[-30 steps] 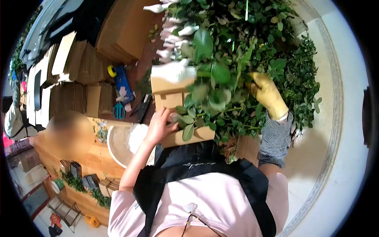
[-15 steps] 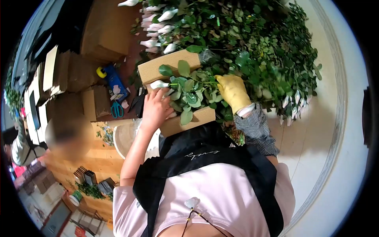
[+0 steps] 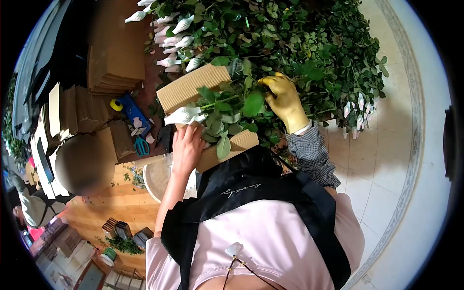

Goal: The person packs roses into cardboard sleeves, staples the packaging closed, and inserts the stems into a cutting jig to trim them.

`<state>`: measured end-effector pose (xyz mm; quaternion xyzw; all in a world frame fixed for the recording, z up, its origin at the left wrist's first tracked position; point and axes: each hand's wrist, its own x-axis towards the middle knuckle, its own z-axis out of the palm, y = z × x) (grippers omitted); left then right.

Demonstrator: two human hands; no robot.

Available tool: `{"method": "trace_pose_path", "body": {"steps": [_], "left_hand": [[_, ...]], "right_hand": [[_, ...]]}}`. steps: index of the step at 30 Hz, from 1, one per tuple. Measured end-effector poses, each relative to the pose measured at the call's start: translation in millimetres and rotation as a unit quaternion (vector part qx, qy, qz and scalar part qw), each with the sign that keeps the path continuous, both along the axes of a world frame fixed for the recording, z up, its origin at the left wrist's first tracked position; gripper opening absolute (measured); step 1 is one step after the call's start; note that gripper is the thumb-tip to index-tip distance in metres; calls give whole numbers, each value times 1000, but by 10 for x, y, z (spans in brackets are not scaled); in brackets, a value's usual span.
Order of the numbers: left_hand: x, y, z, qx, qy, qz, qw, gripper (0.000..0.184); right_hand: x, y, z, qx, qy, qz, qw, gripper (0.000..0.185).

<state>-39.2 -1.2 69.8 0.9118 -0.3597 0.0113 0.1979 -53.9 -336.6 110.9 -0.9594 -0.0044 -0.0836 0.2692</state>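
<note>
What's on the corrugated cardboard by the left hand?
Leafy stems and netted buds show over the cardboard; leaves and the left hand cover part of it, hiding anything beneath.

1. Bright, pale light on the shirt [image 3: 261, 237] and tiles [image 3: 384, 193]; the leaves [image 3: 309, 43] look darker.
2. A soft shadow crosses the tiles.
3. Fisheye distortion bows the border [image 3: 416, 135]; corners fall black.
4. A round blur covers part of the left side.
</note>
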Motion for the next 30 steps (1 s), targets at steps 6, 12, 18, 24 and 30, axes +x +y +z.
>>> {"method": "trace_pose_path", "body": {"steps": [6,12,18,24,30], "left_hand": [[98,-46,30,1,-45,7,999,41],[-147,-29,-51,39,-36,91,994,37],[-165,-77,37,90,-72,80,990,34],[44,-108,175,45,-36,28,998,35],[123,-149,346,113,-99,-42,988,33]], "right_hand": [[-150,194,-114,-51,-56,75,994,39],[-283,166,-575,-201,-80,20,976,19],[-115,228,-535,-203,-114,-69,970,9],[-90,201,-1482,387,-204,-146,887,14],[-169,16,-822,-96,-15,56,994,18]]}}
